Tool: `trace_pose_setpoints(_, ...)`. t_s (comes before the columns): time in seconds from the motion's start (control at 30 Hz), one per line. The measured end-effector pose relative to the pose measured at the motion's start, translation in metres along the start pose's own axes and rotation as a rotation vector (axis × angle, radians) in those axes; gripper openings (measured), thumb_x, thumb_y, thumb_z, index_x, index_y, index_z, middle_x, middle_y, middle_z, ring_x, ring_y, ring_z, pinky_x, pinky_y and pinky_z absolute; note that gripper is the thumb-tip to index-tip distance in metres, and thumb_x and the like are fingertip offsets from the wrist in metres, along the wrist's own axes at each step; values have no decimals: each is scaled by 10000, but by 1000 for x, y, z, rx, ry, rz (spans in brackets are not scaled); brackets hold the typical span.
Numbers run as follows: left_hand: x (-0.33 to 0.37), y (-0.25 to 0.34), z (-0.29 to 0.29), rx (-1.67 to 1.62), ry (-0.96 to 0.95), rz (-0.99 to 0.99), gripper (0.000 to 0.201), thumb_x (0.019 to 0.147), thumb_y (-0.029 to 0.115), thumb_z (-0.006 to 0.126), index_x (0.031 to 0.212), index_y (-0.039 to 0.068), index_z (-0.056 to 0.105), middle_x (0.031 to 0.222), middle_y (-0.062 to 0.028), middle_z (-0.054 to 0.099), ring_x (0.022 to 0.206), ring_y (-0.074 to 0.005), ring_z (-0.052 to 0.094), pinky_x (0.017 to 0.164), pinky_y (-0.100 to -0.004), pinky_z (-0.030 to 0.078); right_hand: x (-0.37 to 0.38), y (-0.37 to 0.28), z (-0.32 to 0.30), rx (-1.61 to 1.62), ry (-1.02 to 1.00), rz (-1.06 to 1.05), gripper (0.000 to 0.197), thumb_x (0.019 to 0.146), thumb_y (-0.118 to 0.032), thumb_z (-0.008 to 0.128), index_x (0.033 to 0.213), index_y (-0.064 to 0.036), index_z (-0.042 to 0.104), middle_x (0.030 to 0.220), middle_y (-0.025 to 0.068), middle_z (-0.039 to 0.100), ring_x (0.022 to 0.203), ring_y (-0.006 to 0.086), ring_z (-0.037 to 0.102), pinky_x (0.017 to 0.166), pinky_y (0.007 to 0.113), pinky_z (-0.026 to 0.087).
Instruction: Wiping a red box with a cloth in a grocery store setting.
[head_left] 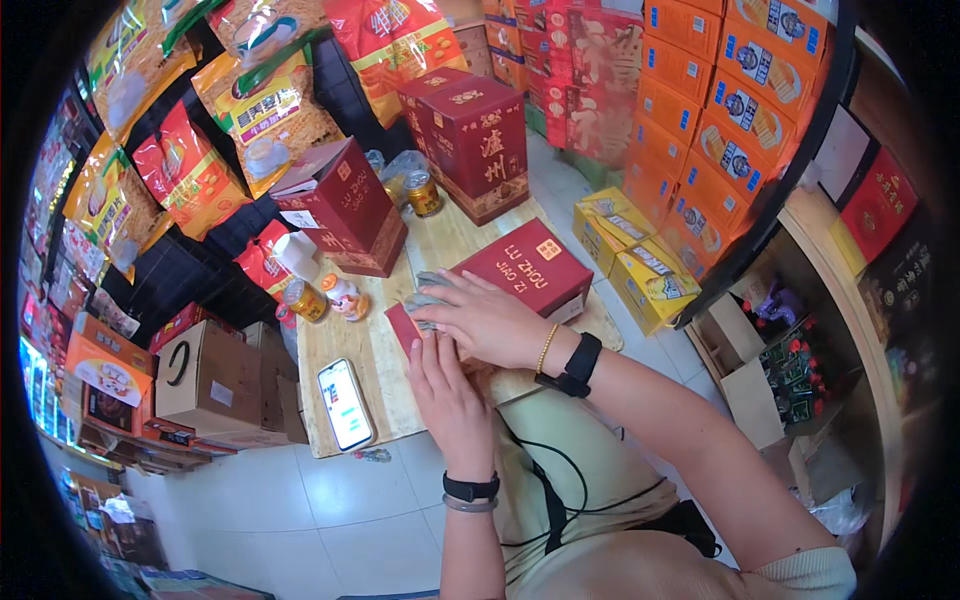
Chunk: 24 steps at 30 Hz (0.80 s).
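A dark red gift box (530, 268) with gold lettering lies on its side on the wooden table (400, 425) in front of me. My right hand (480, 318), wearing a gold bead bracelet and a black wristband, presses a crumpled grey cloth (432, 290) onto the box's left part. Just below it, my left hand (445, 395) rests against the box's near left end with its fingers stretched out. The right fingers partly cover the cloth and the left fingertips.
Two upright red gift boxes (352, 215) stand at the table's back, near small cans (421, 193) and a small figured bottle (346, 297). A lit phone (345, 403) lies at the front left. Yellow cartons (640, 262) and stacked orange cartons (700, 125) stand right; snack bags (185, 165) hang left.
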<state>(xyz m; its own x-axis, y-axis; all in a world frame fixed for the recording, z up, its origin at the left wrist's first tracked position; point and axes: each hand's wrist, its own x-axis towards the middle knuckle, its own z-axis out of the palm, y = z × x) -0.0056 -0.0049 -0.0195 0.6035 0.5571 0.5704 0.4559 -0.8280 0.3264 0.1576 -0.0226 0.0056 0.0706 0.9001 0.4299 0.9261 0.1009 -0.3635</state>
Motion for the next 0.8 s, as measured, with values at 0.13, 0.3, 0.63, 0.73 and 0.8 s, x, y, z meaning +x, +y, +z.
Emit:
trace_pose_setpoints(0.13, 1, 2, -4, -19, 17, -19, 727, 800, -99, 692, 1481, 1, 459, 1557, -179, 480, 1479, -401, 407, 1226, -490, 366, -14, -6, -13, -80, -30, -37, 437, 1040, -261, 569, 1473, -212, 599, 1591, 88, 491, 1540, 336, 380, 1260, 566, 265)
trace_pose_setpoints(0.3, 5, 8, -9, 11, -20, -29, 722, 794, -124, 664, 1474, 1, 458, 1555, -175, 482, 1487, -395, 402, 1228, -488, 368, -35, 7, -40, -210, -100, 31, 410, 1077, -314, 530, 1481, -289, 590, 1593, 28, 498, 1548, 287, 382, 1259, 617, 205)
trace_pose_setpoints(0.63, 2, 4, -5, -4, 6, -9, 667, 811, -132, 633, 1451, -10, 487, 1554, -186, 490, 1487, -411, 406, 1235, -506, 364, -61, 48, -63, -134, 101, 204, 366, 1066, -256, 562, 1427, -210, 604, 1547, 124, 522, 1486, 421, 414, 1238, 561, 305)
trace_pose_setpoints(0.73, 1, 2, -3, -18, 11, -4, 645, 826, -126, 624, 1447, -13, 494, 1554, -186, 495, 1488, -409, 409, 1235, -508, 364, -48, 45, -55, -192, 158, 303, 375, 1063, -236, 562, 1429, -167, 602, 1547, 138, 517, 1485, 445, 405, 1238, 559, 309)
trace_pose_setpoints(0.8, 1, 1, -2, -9, 5, -1, 639, 831, -121, 620, 1448, -11, 493, 1555, -185, 494, 1488, -408, 409, 1236, -508, 363, -36, 42, -46, -227, 182, 305, 380, 1059, -219, 561, 1430, -146, 598, 1544, 151, 513, 1485, 454, 401, 1241, 555, 310)
